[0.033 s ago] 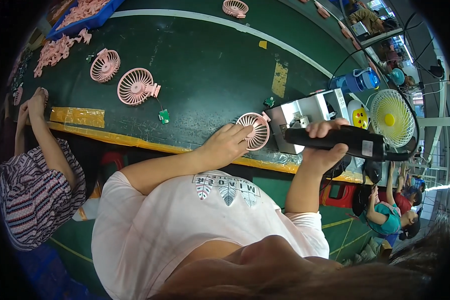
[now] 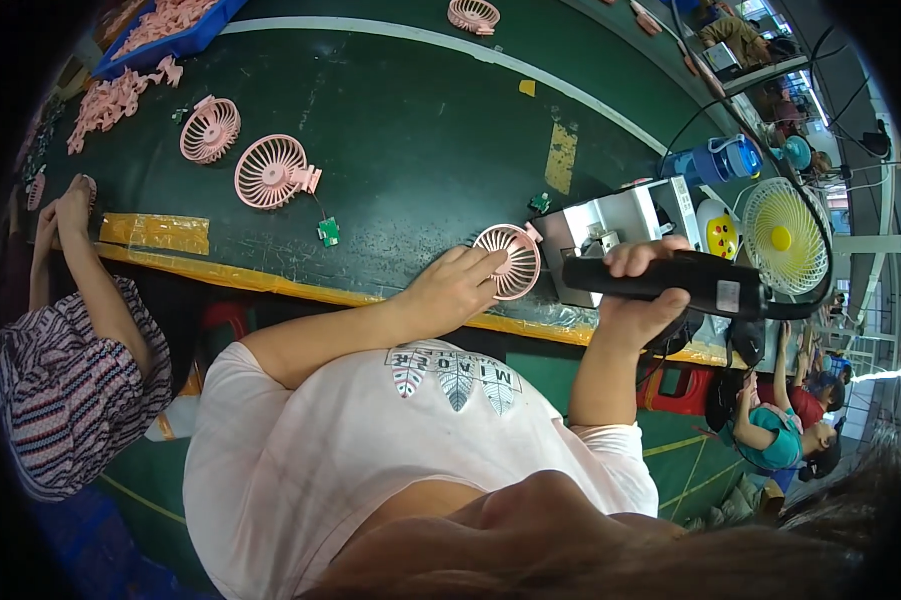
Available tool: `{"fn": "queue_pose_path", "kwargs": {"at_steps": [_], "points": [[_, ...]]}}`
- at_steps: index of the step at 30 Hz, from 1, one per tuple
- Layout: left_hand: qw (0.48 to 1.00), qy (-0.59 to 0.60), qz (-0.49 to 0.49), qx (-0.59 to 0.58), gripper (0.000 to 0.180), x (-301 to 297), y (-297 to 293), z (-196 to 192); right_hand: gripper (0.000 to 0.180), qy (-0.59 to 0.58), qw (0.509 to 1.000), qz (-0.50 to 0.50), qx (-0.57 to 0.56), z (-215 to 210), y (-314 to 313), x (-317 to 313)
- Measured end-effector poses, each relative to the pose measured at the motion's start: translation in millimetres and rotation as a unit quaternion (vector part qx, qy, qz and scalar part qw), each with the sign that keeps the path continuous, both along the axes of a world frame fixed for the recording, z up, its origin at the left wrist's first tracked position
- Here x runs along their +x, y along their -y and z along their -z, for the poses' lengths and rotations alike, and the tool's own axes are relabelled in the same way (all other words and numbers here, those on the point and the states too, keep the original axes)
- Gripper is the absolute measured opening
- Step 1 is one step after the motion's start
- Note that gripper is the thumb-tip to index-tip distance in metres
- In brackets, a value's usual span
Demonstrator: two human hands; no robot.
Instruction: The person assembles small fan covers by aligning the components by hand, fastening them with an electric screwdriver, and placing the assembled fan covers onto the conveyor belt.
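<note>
The left hand [image 2: 452, 290] lies over the pink fan guard [image 2: 522, 262] near the green table's [image 2: 400, 150] front edge — gripping or pressing, I can't tell. Looks light, stiff, its ribs snappable: hold the rim. The right hand [image 2: 632, 322] clasps 1 black tool [image 2: 698, 286].

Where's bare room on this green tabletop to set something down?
The widest free patch is beyond the left hand, between the pink fan grille with circuit board and the worn yellow tape. It's crowded around the metal fixture and blue bottle, and far left: pink parts beside the blue bin.
</note>
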State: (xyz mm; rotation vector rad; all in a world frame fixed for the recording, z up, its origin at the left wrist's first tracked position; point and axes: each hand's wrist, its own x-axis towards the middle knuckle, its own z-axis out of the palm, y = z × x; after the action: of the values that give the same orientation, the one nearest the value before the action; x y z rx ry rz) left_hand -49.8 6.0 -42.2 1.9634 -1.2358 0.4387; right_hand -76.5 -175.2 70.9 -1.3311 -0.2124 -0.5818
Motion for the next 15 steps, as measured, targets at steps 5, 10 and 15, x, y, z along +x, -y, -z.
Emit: {"fn": "queue_pose_path", "kwargs": {"at_steps": [5,10,15], "points": [[1.0,-0.003,-0.002,0.01,0.015,1,0,0,0.065,0.027,0.997,-0.068,0.026,27,-21,-1],[1.0,-0.004,-0.007,-0.011,0.015,1,1,1,0.065,0.004,0.998,-0.051,-0.028,32,-30,0],[1.0,0.005,-0.001,-0.007,0.015,2,1,-1,0.063,-0.018,0.996,-0.084,-0.025,38,-29,4]]}}
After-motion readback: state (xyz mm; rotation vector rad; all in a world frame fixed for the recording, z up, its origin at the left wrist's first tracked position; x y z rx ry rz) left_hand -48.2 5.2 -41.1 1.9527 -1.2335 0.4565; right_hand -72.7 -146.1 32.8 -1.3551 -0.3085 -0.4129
